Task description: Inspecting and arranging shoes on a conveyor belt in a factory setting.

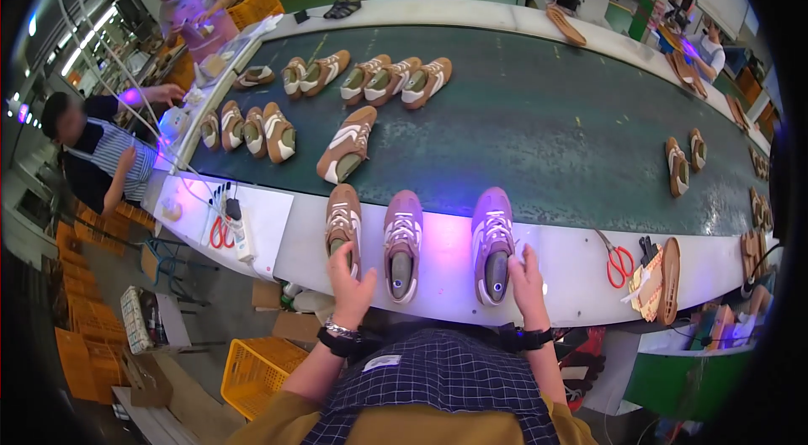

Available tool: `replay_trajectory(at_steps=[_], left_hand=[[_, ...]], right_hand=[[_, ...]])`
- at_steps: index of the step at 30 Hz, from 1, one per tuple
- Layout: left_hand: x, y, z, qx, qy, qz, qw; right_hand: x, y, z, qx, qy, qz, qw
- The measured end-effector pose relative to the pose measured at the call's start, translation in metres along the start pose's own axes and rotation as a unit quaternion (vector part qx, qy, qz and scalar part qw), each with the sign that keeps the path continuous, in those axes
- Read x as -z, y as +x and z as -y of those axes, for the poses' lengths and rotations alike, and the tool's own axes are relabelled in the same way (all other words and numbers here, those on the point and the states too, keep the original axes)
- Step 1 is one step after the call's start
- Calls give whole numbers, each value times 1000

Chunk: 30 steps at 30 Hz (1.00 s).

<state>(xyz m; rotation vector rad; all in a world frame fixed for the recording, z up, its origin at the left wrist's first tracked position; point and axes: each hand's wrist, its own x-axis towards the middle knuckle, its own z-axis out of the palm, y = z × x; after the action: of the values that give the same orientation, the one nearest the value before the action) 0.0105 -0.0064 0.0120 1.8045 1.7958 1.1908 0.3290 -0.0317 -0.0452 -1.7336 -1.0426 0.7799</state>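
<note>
Three brown lace-up sneakers with white stripes stand toes away from me on the white ledge: a left sneaker (342,214), a middle sneaker (403,235) and a right sneaker (492,235). Purple light tints the middle and right ones. The middle and right sneakers have greenish shoe lasts inside. My left hand (351,287) grips the left sneaker at its heel, fingers over the collar, thumb out to the side. My right hand (528,287) is beside the right sneaker's heel, fingers stretched out and thumb against or very near it. The middle sneaker is untouched.
A green conveyor belt (522,134) beyond the ledge carries several more sneakers (387,79). Red-handled scissors (619,264) and a tan sole (669,281) lie right; more scissors (220,232) and a power strip (241,235) lie left. Co-workers (109,146) stand at left. A yellow crate (257,373) is below.
</note>
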Motion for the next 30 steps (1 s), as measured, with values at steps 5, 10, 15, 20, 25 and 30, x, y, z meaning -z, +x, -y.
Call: replay_trajectory(at_steps=[5, 10, 15, 20, 25, 30], left_hand=[[22, -1, 35, 44, 14, -43, 998], [28, 0, 66, 82, 21, -44, 995], [19, 7, 73, 88, 45, -31, 995], [9, 10, 78, 76, 58, -26, 995], [-9, 6, 96, 129, -54, -3, 990], [-2, 9, 86, 154, -55, 34, 986]], right_hand=[[46, 24, -6, -51, 93, -101, 989], [59, 17, -5, 49, 19, -197, 979], [44, -7, -10, 14, -11, -101, 995], [10, -18, -3, -20, 30, 16, 999], [-21, -15, 23, 12, 11, 85, 996], [-34, -20, 45, -66, -165, 108, 978]])
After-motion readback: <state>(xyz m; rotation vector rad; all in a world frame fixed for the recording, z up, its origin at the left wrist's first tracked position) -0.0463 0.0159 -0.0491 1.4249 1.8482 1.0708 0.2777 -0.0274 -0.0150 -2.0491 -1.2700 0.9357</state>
